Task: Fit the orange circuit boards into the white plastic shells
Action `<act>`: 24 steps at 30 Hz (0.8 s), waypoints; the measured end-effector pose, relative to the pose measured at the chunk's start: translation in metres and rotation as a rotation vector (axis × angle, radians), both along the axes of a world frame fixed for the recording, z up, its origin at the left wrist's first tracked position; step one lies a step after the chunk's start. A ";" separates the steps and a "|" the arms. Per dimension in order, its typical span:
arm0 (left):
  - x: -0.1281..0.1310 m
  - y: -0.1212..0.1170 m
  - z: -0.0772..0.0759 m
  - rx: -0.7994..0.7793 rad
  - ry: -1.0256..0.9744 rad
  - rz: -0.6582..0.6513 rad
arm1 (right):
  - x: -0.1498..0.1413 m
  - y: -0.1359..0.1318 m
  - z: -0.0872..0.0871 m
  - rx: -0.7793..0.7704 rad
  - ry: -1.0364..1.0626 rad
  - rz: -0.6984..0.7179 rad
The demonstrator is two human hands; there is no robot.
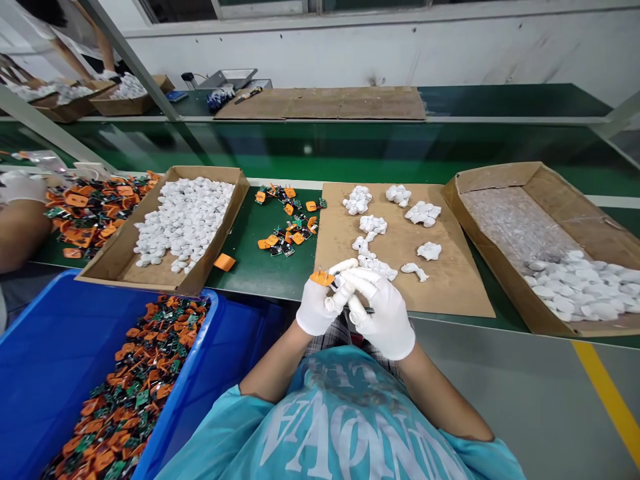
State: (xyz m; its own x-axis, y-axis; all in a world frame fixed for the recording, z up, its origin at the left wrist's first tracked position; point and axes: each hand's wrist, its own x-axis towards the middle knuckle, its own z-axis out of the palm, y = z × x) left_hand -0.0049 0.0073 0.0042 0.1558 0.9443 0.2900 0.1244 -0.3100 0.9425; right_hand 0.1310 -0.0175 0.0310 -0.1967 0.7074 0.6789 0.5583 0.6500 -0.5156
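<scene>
Both my hands wear white gloves and meet at the table's front edge. Between the fingers of my left hand (316,308) is an orange plastic piece with metal pins (323,278), its dark inner part mostly hidden. My right hand (386,319) is closed beside it, its fingertips meeting those of the left; whatever it grips is covered by the fingers. Just beyond lie small piles of white plastic pieces (379,267) on a flat cardboard sheet (450,287). Left of the sheet are orange pieces with circuit boards (293,235).
A cardboard box of white pieces (185,220) stands left, another box (590,287) right. Below left is a blue bin (50,373) with many orange parts. A co-worker's gloved hand (23,187) is near a heap of orange parts (95,213). A shelf (500,100) runs behind.
</scene>
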 end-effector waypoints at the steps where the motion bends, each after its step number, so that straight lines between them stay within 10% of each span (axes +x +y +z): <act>1: -0.001 0.001 0.001 -0.027 0.010 0.012 | 0.002 0.002 0.002 0.000 -0.011 0.003; 14: 0.002 -0.003 0.008 -0.583 -0.410 -0.334 | 0.005 0.020 -0.005 0.020 0.057 0.157; 24: 0.007 -0.007 0.001 -0.609 -0.420 -0.255 | 0.006 0.023 -0.008 -0.147 0.154 0.304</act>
State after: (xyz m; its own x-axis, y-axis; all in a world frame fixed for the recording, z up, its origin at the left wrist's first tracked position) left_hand 0.0025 0.0000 0.0057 0.3816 0.9055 -0.1855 -0.2854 0.3063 0.9082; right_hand 0.1375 0.0052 0.0233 -0.3164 0.7244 0.6125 0.2592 0.6871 -0.6787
